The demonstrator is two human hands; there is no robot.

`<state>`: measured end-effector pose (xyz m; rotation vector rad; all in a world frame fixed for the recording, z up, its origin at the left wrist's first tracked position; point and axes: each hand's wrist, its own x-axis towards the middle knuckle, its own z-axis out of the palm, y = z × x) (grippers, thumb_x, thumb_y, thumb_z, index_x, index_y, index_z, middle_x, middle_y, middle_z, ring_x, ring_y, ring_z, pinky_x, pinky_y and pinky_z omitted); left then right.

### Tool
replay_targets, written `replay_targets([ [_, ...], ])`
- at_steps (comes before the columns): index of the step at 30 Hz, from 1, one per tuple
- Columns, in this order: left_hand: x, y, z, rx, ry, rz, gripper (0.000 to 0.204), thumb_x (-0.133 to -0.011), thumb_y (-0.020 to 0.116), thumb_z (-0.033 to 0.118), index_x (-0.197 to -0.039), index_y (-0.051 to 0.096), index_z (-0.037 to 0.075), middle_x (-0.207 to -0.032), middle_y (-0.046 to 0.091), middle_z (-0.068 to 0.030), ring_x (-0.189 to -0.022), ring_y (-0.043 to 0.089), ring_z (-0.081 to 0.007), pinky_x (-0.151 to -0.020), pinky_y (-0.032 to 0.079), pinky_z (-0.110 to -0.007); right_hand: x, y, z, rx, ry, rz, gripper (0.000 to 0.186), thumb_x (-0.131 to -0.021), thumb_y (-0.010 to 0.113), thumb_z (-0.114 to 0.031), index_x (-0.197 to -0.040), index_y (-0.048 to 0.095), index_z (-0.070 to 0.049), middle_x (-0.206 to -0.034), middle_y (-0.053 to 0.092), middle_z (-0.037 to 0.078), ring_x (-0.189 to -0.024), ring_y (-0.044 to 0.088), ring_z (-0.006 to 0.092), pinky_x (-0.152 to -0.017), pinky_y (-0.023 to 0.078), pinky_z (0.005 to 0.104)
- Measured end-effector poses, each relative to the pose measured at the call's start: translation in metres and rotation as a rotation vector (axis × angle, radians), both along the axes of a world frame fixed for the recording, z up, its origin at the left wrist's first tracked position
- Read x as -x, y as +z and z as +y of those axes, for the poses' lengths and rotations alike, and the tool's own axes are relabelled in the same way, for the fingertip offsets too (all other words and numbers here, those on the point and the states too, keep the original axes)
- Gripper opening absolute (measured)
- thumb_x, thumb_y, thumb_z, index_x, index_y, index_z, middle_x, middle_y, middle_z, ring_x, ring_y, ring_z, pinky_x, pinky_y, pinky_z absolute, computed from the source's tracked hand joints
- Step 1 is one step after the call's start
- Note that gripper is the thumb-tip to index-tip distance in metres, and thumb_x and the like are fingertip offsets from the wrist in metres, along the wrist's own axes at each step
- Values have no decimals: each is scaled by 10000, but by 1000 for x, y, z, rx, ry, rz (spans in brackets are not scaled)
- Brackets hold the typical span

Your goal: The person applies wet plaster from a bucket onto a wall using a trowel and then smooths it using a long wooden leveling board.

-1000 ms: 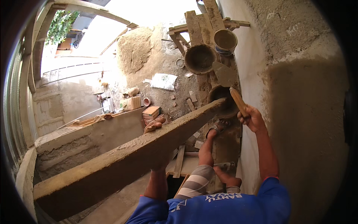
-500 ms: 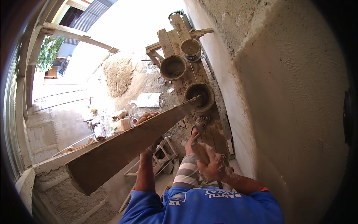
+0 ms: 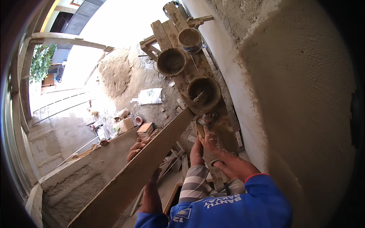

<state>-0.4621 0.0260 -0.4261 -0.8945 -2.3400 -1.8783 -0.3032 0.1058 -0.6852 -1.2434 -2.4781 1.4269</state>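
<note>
A long, mortar-smeared wooden board slants from the lower left up to the middle. My left hand grips its underside, with most of the fingers hidden behind it. My right hand is closed round a tan, block-like hand tool, whose exact kind I cannot make out. That hand is just right of the board's far end, above my sandalled foot. Beyond it sits a round mortar basin with a mortar-coated piece lying in it.
A plank scaffold runs ahead along the plastered wall on my right. It bears a second basin and a bucket. Down on the left lie a sand heap, a white sack and a low wall.
The board has swung lower, its far end drawing back from over the basin and its near end dropping toward the lower edge. My right hand has moved forward with the tan tool.
</note>
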Motion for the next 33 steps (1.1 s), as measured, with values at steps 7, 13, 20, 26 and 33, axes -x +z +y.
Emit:
replay_targets([
  [7, 19, -19, 41, -166, -73, -55, 736, -738, 711, 454, -1222, 362, 24, -1098, 470, -116, -1077, 512, -289, -1068, 272, -473, 36, -206, 109, 152, -37, -257, 364, -721, 575, -163, -1044, 501, -12, -856, 621, 240, -719, 635, 360, -640, 510, 432],
  [13, 37, -29, 54, -181, 221, -84, 676, -754, 673, 299, -1271, 302, 70, -1096, 446, -131, -1094, 451, -254, -1052, 273, -498, 37, -73, 91, 257, -237, -217, 552, -736, 626, -191, -1212, 454, 28, -1023, 584, 289, -964, 577, 419, -823, 462, 458],
  [20, 33, 28, 69, -346, 179, -120, 666, -684, 626, 179, -1247, 315, 3, -1060, 450, -136, -1057, 464, -281, -1074, 228, -532, 7, 4, 26, 249, 50, -40, 668, -748, 619, -259, -1302, 372, 18, -1100, 538, 299, -934, 580, 419, -812, 455, 485],
  [26, 36, 100, 63, -391, -2, -84, 679, -667, 623, 258, -1222, 349, -22, -1027, 447, -140, -1026, 479, -282, -1097, 173, -528, 13, -169, 107, 692, -356, -354, 528, -801, 581, -188, -1270, 418, -8, -737, 590, 167, -497, 559, 229, -390, 433, 338],
  [33, 63, 89, 67, -349, -332, 16, 616, -699, 554, 347, -1102, 408, -96, -1043, 447, -173, -1025, 472, -293, -1104, 130, -530, -4, 9, 119, 705, -334, -70, 335, -810, 589, -182, -1086, 493, -18, -607, 512, 52, -440, 497, 136, -369, 403, 302],
])
